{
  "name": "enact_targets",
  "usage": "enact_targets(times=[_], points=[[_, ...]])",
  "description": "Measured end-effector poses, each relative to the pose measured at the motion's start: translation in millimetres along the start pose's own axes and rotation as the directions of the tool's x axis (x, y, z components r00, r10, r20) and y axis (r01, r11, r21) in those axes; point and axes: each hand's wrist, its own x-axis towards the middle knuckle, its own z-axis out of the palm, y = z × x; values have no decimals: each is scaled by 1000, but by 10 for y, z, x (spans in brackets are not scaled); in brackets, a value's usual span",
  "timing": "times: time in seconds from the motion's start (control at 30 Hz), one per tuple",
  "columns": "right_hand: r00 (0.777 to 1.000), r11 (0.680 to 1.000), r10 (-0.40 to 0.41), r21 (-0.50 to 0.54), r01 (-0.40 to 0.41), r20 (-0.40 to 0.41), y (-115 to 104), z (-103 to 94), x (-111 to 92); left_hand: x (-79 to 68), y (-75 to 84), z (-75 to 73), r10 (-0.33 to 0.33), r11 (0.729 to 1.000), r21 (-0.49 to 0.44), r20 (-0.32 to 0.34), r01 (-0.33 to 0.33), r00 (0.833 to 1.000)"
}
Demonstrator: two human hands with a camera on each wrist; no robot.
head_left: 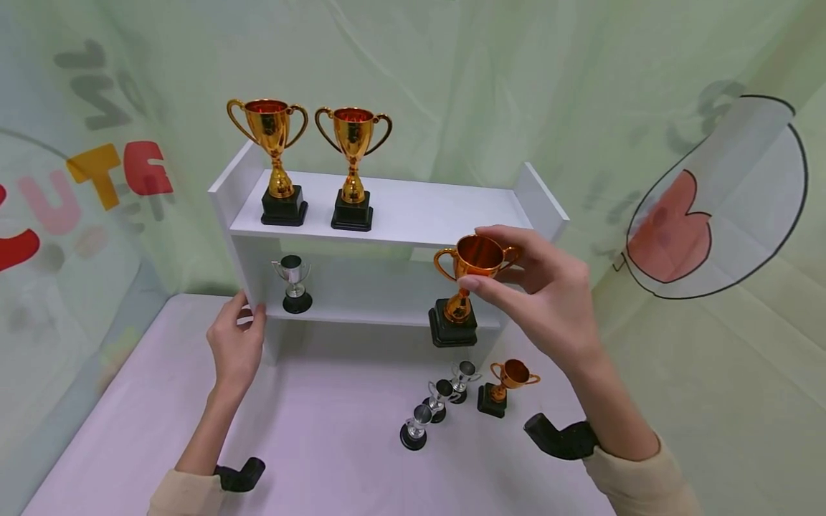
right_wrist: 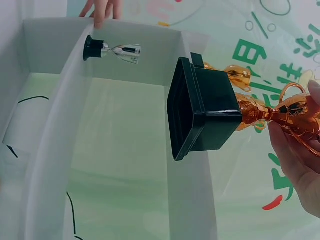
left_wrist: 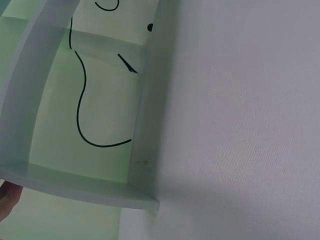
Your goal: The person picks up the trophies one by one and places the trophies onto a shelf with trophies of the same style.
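Note:
My right hand (head_left: 542,287) pinches a bronze-coloured trophy cup (head_left: 459,304) by its bowl, upright in front of the right part of the white shelf unit (head_left: 419,208). In the right wrist view the trophy's black square base (right_wrist: 215,110) shows its hollow underside. My left hand (head_left: 239,340) touches the shelf's left side panel with its fingertips. Two gold trophies, one on the far left (head_left: 282,179) and one beside it (head_left: 353,183), stand on the top shelf. One small silver trophy (head_left: 295,290) is on the middle shelf's left end.
On the white tabletop (head_left: 335,444), three small silver trophies (head_left: 416,426) stand in a slanting row. Another bronze trophy (head_left: 500,393) is right of them. A printed curtain (head_left: 490,86) hangs behind the shelf and at both sides.

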Motion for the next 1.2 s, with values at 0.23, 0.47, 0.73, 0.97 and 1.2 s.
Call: enact_targets(times=[0.23, 0.47, 0.73, 0.97, 1.2], points=[[1000, 999, 14, 35, -14, 5, -24, -1, 110, 4, 11, -4, 6, 1000, -2, 5, -6, 1000], [999, 996, 33, 88, -30, -29, -64, 0, 251, 10, 10, 6, 5, 1000, 5, 2, -5, 1000], [997, 988, 66, 146, -59, -45, -148, 27, 423, 9, -23, 7, 1, 1000, 3, 9, -1, 1000], [997, 995, 47, 93, -42, -54, -197, 68, 553, -11, -10, 3, -21, 1000, 16, 4, 21, 1000], [996, 998, 56, 30, -55, -67, -186, 108, 716, 4, 10, -5, -11, 1000, 11, 1, 11, 1000]])
